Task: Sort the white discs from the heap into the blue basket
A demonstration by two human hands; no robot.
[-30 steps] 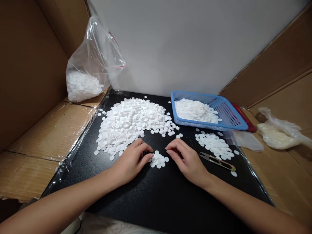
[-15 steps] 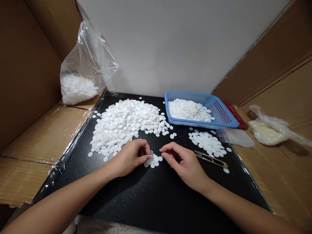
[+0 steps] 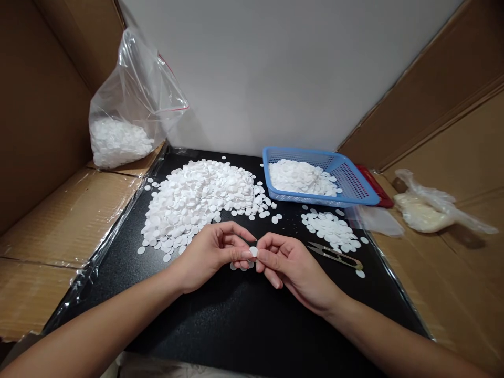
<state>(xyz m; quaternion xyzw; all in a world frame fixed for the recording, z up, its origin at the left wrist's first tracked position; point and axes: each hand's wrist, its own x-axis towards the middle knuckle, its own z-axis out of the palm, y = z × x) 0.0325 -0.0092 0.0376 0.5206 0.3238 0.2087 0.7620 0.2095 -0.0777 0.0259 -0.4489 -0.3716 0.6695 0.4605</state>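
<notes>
My left hand [image 3: 212,253] and my right hand [image 3: 291,265] meet over the middle of a black tabletop [image 3: 236,320]. Together their fingertips pinch one small white disc [image 3: 254,251], lifted just above a little cluster of discs [image 3: 241,266] that they partly hide. A big heap of white discs [image 3: 197,199] lies behind my left hand. A smaller flat patch of discs [image 3: 331,229] lies behind my right hand.
A blue mesh basket [image 3: 354,181] holding discs stands at the back right, a red object behind it. Thread snips [image 3: 334,255] lie right of my right hand. A clear bag of discs [image 3: 120,136] rests on cardboard at the left; a crumpled plastic bag [image 3: 429,210] at the right.
Both hands lifted from beside the little cluster and came together, picking one disc up between the fingertips. The camera view shifted slightly.
</notes>
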